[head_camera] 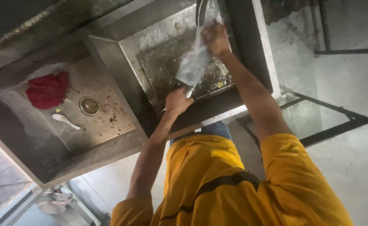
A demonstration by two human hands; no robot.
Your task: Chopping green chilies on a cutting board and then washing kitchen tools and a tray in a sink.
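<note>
Head view: both hands [179,100] [216,38] grip a cleaver [192,67] under the tap [200,11].

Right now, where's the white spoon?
In the head view the white spoon lies on the floor of the left sink basin, just below the red cloth and left of the drain.

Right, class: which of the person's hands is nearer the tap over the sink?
Right. The right hand sits just under the tap, on the wet metal blade; the left hand grips the blade's handle farther off, by the sink's near rim.
</note>
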